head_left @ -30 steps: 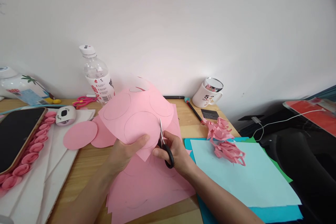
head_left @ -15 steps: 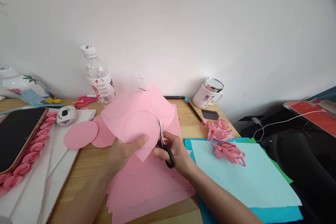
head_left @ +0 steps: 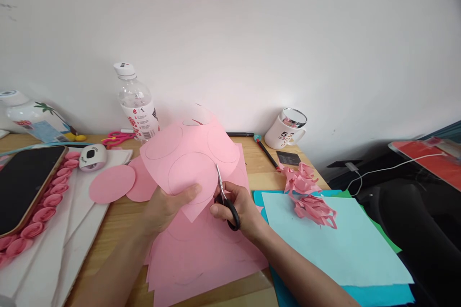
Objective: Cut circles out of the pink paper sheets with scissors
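Note:
My left hand point(head_left: 167, 206) pinches the lower edge of a pink paper sheet point(head_left: 190, 158) with pencilled circles, holding it up off the desk. My right hand point(head_left: 239, 208) grips black-handled scissors point(head_left: 225, 199), whose blades cut along the right side of the middle drawn circle. More pink sheets point(head_left: 201, 259) lie stacked flat beneath both hands. Two cut pink discs point(head_left: 112, 183) rest on the desk to the left.
A clear plastic bottle point(head_left: 137, 103), pink scissors point(head_left: 115, 139), a white punch point(head_left: 92, 157) and a phone point(head_left: 23, 182) beside pink paper roses point(head_left: 46, 199) sit left. Right: white mug point(head_left: 286, 129), pencil point(head_left: 265, 151), pink scraps point(head_left: 309, 196), light blue paper point(head_left: 334, 240).
The scissors have edged a little further up the circle line, and the held sheet has turned slightly. Both hands stay in about the same place.

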A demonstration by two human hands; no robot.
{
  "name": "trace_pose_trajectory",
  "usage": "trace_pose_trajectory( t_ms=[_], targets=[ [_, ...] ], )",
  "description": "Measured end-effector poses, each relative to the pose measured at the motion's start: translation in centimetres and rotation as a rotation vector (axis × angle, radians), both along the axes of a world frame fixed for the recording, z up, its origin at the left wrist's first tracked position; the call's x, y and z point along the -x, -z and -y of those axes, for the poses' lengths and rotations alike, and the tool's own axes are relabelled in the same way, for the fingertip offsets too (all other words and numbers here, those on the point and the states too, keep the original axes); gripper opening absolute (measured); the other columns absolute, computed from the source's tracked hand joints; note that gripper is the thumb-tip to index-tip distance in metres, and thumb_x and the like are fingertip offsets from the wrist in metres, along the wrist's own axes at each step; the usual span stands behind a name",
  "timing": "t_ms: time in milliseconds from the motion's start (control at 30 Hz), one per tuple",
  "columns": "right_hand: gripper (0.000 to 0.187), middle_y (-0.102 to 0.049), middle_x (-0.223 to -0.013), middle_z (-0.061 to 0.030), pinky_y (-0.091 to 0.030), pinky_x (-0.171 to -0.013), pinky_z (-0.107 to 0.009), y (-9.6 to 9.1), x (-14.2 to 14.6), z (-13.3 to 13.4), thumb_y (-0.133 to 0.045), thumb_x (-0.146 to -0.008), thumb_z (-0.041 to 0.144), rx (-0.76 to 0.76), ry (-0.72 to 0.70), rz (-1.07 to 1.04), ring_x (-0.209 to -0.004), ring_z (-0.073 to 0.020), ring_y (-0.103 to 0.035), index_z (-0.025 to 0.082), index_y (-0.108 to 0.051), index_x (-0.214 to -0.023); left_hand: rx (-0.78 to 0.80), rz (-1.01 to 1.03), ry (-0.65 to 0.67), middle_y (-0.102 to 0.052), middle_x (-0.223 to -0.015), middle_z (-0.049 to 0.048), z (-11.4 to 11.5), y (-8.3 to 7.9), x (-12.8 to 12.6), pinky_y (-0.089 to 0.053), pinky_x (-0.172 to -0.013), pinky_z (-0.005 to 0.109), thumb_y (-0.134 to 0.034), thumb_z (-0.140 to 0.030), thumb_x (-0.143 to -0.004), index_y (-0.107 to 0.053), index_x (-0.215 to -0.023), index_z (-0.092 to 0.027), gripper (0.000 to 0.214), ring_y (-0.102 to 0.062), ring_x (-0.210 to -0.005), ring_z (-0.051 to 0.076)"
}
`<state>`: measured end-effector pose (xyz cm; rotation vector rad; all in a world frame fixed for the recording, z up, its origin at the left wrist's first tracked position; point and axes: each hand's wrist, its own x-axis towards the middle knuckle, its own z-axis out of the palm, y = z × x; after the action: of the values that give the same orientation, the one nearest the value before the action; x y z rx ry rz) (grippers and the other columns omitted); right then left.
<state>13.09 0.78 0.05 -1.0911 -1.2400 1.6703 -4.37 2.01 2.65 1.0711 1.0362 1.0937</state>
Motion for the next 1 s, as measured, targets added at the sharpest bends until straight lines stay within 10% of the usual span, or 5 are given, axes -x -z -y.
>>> trace_pose_trajectory(
  t_ms=[533, 700, 767, 1000],
  targets=[
    [0.037, -0.047, -0.052, 0.0075, -0.028, -0.041, -0.018, 0.3, 0.8, 0.2, -0.080, -0.058, 0.034, 0.023, 0.203, -0.011, -0.045, -0.0063, -0.038, 0.018, -0.051, -0.074, -0.014, 0.197, 0.102, -0.072, -0.092, 0.0124, -0.4, -0.2, -0.1, -0.054, -0.077, 0.040, -0.069, -0.044, -0.070, -0.067, -0.104, -0.016, 0.044, -0.064, -0.094, 0.030],
    [0.035, -0.056, -0.059, 0.0031, -0.027, -0.040, -0.019, 0.9, 1.3, 0.5, -0.077, -0.064, 0.037, -0.004, 0.280, -0.027, -0.046, -0.0066, -0.037, 0.018, -0.050, -0.077, -0.179, -0.098, 0.248, -0.073, -0.082, 0.0040, 0.7, -0.2, -2.0, -0.050, -0.088, 0.039, -0.080, -0.014, -0.051, -0.071, -0.082, -0.022, 0.032, -0.065, -0.090, 0.027],
    [0.037, -0.052, -0.054, 0.0057, -0.024, -0.039, -0.018, 1.2, 1.4, 0.5, -0.080, -0.060, 0.035, -0.006, 0.260, -0.049, -0.044, -0.0060, -0.035, 0.018, -0.051, -0.076, -0.178, -0.110, 0.122, -0.071, -0.071, 0.0034, 1.2, 0.2, -3.0, -0.052, -0.082, 0.036, -0.071, -0.019, -0.065, -0.070, -0.069, -0.021, 0.004, -0.067, -0.082, 0.024],
    [0.035, -0.049, -0.050, 0.0066, -0.030, -0.043, -0.019, 1.6, 1.3, 0.4, -0.081, -0.060, 0.032, 0.040, 0.153, -0.075, -0.044, -0.0070, -0.039, 0.017, -0.054, -0.077, -0.051, 0.000, -0.392, -0.069, -0.063, 0.0023, 1.7, 2.3, -4.4, -0.055, -0.063, 0.026, -0.069, -0.038, -0.072, -0.068, -0.067, -0.017, 0.022, -0.067, -0.065, 0.018]
  ],
)
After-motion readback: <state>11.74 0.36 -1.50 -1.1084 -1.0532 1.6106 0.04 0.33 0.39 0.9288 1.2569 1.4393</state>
